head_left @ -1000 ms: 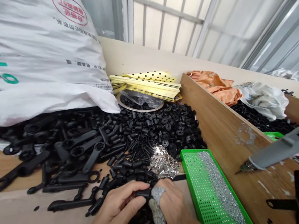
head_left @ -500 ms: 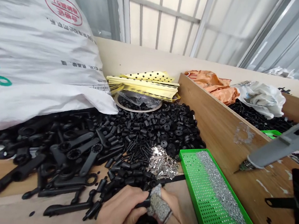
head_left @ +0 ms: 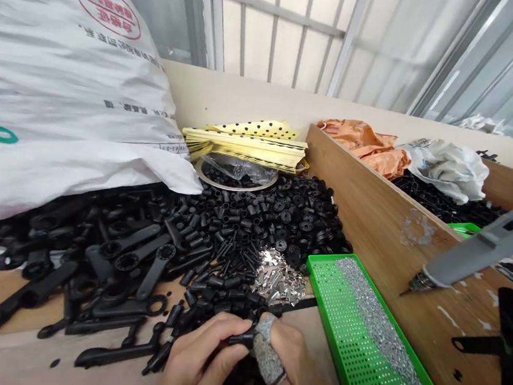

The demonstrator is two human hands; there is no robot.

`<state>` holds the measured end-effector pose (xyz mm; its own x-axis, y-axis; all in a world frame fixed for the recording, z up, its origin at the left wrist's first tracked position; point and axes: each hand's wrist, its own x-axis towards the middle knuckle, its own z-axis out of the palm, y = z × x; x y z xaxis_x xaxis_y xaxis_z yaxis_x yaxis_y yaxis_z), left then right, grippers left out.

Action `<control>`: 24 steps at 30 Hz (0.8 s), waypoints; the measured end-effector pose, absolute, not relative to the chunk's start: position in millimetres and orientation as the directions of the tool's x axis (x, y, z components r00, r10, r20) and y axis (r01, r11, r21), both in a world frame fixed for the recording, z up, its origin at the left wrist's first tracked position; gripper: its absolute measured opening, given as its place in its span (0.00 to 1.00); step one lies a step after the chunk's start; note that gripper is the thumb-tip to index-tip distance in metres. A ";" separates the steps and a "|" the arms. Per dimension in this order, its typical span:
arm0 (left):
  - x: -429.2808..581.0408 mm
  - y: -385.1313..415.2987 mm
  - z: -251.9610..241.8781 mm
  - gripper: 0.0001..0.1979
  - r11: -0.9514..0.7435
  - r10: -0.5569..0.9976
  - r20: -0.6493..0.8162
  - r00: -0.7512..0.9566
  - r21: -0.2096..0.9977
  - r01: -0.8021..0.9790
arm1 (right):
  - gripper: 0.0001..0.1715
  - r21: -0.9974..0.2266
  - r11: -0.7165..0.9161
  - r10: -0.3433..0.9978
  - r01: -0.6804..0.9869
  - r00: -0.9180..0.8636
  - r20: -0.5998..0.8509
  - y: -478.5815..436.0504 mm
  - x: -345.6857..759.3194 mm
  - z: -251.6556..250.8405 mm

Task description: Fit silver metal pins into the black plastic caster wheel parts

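My left hand (head_left: pixel 201 356) grips a small black plastic part (head_left: pixel 242 339) between thumb and fingers at the bottom middle of the view. My right hand (head_left: pixel 292 369) meets its other end, and grey mesh finger guards (head_left: pixel 266 354) cover two of its fingers. Below the hands lie small black plastic pieces. Behind them spreads a heap of black plastic parts (head_left: pixel 244 216), with silver metal clips (head_left: pixel 277 278) on it. To the right, a green perforated tray (head_left: pixel 360 340) holds a strip of small silver pieces.
A large white woven sack (head_left: pixel 64 90) leans at left above black lever-shaped handles (head_left: pixel 136 271). A wooden divider board (head_left: pixel 372 230) runs behind the tray. A grey electric screwdriver (head_left: pixel 486 249) points left above it. Yellow paper (head_left: pixel 243 144) and a round metal dish (head_left: pixel 235 174) sit behind the heap.
The black part has turned in my fingers and now shows a thinner profile. My right hand's guarded fingers have shifted around it. The view has drifted slightly.
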<state>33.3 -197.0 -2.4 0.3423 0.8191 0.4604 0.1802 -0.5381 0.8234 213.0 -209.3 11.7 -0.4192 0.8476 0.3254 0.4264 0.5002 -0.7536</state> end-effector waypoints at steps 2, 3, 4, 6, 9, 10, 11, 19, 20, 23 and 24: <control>33.3 -195.9 -4.0 0.12 -0.554 0.807 0.469 0.359 0.811 0.185 | 0.10 -0.749 0.501 0.839 0.434 -0.456 0.297 -206.4 212.4 10.7; 33.2 -195.4 -3.9 0.12 -0.562 0.801 0.469 0.373 0.804 0.195 | 0.11 -0.753 0.494 0.837 0.435 -0.473 0.275 -205.9 213.5 8.7; 33.0 -195.0 -3.3 0.12 -0.570 0.794 0.467 0.390 0.795 0.207 | 0.11 -0.756 0.481 0.838 0.444 -0.487 0.247 -206.3 215.4 6.1; 31.5 -194.1 -1.3 0.12 -0.591 0.774 0.464 0.431 0.773 0.230 | 0.09 -0.737 0.476 0.836 0.480 -0.507 0.210 -209.0 220.7 1.2; 23.2 -189.8 -0.7 0.12 -0.619 0.752 0.449 0.482 0.732 0.284 | 0.14 -0.668 0.495 0.843 0.555 -0.493 0.215 -212.3 226.7 2.6; 18.4 -186.9 -2.0 0.11 -0.618 0.760 0.439 0.479 0.717 0.323 | 0.12 -0.663 0.470 0.858 0.583 -0.477 0.189 -211.7 227.3 6.2; 12.8 -183.0 -3.8 0.10 -0.609 0.776 0.428 0.463 0.700 0.374 | 0.10 -0.664 0.441 0.866 0.604 -0.481 0.137 -210.0 227.4 10.8; -15.9 -147.8 -19.1 0.07 -0.476 0.879 0.341 0.332 0.596 0.647 | 0.10 -0.473 0.436 0.878 0.766 -0.478 0.035 -183.4 227.6 23.2; -15.4 -146.4 -20.2 0.07 -0.486 0.874 0.346 0.342 0.588 0.647 | 0.10 -0.441 0.436 0.878 0.784 -0.478 0.019 -180.3 228.1 22.6; -14.4 -145.7 -23.9 0.08 -0.526 0.850 0.377 0.368 0.575 0.627 | 0.11 -0.338 0.436 0.884 0.834 -0.467 -0.012 -167.6 228.8 22.8; -14.8 -146.1 -25.0 0.09 -0.531 0.847 0.386 0.367 0.575 0.622 | 0.11 -0.292 0.443 0.884 0.848 -0.467 -0.015 -161.7 228.7 23.1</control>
<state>-14.8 -146.1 -25.0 0.3668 0.8466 0.3856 0.6223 -0.5314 0.5748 228.7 -161.7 23.1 -0.4670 0.8841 -0.0149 0.8477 0.4428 -0.2921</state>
